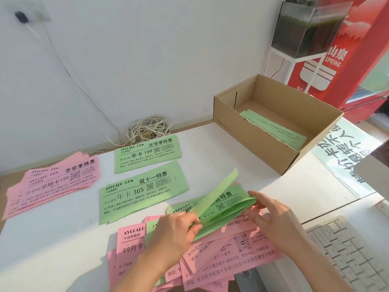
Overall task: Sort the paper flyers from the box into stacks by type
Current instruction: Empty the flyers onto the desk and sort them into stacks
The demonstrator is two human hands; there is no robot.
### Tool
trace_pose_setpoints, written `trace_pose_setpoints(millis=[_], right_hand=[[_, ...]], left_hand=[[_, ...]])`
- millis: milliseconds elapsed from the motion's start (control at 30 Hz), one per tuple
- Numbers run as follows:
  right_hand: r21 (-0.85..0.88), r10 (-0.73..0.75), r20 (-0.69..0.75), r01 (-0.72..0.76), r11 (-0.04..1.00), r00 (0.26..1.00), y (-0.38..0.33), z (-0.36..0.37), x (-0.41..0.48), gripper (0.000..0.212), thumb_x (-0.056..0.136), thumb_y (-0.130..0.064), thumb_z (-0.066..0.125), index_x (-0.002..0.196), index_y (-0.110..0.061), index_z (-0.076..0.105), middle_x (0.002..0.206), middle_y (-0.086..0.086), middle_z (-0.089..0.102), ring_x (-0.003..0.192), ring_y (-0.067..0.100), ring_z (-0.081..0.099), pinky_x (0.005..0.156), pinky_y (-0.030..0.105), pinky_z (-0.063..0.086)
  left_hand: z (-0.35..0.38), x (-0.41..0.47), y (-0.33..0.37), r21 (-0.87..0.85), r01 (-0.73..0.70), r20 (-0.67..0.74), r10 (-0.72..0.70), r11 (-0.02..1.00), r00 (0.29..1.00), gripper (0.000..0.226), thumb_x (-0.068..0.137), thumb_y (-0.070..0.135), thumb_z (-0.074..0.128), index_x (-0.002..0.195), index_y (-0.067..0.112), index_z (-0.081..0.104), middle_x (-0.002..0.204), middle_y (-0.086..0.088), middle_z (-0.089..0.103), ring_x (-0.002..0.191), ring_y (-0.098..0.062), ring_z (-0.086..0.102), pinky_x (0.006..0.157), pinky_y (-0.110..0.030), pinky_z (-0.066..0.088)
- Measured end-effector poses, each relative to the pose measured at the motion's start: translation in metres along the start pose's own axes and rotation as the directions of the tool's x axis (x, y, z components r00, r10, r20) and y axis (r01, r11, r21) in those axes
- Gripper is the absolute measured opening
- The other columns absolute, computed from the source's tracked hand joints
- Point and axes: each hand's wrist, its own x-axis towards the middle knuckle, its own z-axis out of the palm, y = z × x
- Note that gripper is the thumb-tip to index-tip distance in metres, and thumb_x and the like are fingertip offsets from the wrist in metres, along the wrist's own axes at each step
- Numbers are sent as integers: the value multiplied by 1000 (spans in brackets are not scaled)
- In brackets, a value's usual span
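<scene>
My left hand [174,230] pinches the near corner of one green flyer [219,190] and lifts it off a small green bundle [229,207]. My right hand [271,213] holds that bundle's right end with curled fingers. Under it lies a loose pile of pink flyers [227,262] at the table's front. Three sorted stacks lie further back: a pink stack [52,186] at the left, a green stack [147,153] behind, and another green stack [139,194] in the middle. The open cardboard box [259,142] at the back right still holds green flyers [275,129].
A white keyboard [353,258] lies at the front right. A coil of white cable [149,129] sits against the wall behind the stacks. A red cooler [341,60] and a glass tank [309,26] stand beyond the box. A sheet with large print [345,159] lies right of the box.
</scene>
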Motion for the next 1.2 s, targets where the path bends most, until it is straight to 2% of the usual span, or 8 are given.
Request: trace_pose_setpoints(millis=[267, 433, 567, 700, 867, 1033, 1133, 1200], right_hand=[[23, 24, 64, -26, 999, 998, -3, -4, -2, 78, 75, -74, 34, 143, -36, 33, 112, -27, 53, 105, 3, 53, 92, 25, 43], [-139, 17, 56, -9, 990, 998, -7, -1, -9, 57, 88, -56, 51, 140, -40, 33, 125, -22, 51, 100, -1, 45, 97, 29, 41], [175, 129, -62, -116, 978, 990, -15, 8, -4, 24, 90, -28, 61, 112, -39, 60, 104, -15, 60, 91, 4, 58, 74, 20, 44], [759, 290, 104, -264, 595, 951, -25, 3, 10, 13, 86, -4, 65, 97, -9, 71, 78, 6, 70, 58, 11, 63, 55, 20, 53], [960, 250, 221, -255, 115, 943, -49, 1, 4, 18, 88, 5, 57, 104, 2, 65, 84, 16, 69, 73, 23, 68, 64, 23, 59], [396, 190, -79, -144, 907, 979, -57, 14, -46, 59, 81, -42, 69, 134, -39, 42, 126, -20, 47, 109, 2, 51, 87, 29, 49], [238, 327, -248, -270, 933, 912, -65, 41, -96, 39, 81, -44, 67, 112, -37, 45, 117, -14, 48, 96, -2, 49, 72, 18, 43], [520, 577, -147, -433, 736, 804, -67, 69, -121, 40, 82, -43, 68, 111, -28, 45, 111, -5, 54, 92, 0, 51, 67, 17, 40]], left_hand=[[-5, 0, 1, -53, 22, -57, -25, 998, 998, 15, 97, 33, 45, 110, 29, 52, 55, 13, 50, 41, -2, 44, 42, -13, 33], [-5, -4, -2, -21, -80, -32, 80, 997, 996, 71, 100, 17, 39, 138, 59, -4, 60, 4, 54, 38, -9, 41, 39, -17, 38], [-2, -3, -5, 92, -208, 12, 208, 974, 978, 57, 94, 9, 45, 137, 47, 38, 112, -13, 67, 54, -11, 60, 54, -24, 56], [-4, -2, 0, 105, -185, 81, 177, 977, 981, 50, 91, 54, 34, 135, 32, 42, 96, 10, 64, 54, 0, 51, 59, -17, 51], [-2, 0, -1, 57, -126, 84, 121, 990, 989, 33, 97, 31, 40, 127, 19, 46, 84, 10, 60, 53, 0, 51, 51, -15, 46], [-4, 0, -9, -38, -63, 18, 64, 997, 998, 56, 100, 20, 35, 148, 27, 8, 58, 5, 51, 41, -5, 46, 38, -18, 41], [-8, -3, -14, 6, -158, -19, 158, 987, 987, 79, 99, 14, 38, 141, 38, -25, 57, 8, 42, 44, -5, 42, 40, -19, 38], [-12, -4, -15, -6, -184, -25, 184, 983, 983, 84, 98, 12, 38, 135, 41, -31, 58, 9, 40, 45, -4, 40, 39, -19, 35]])
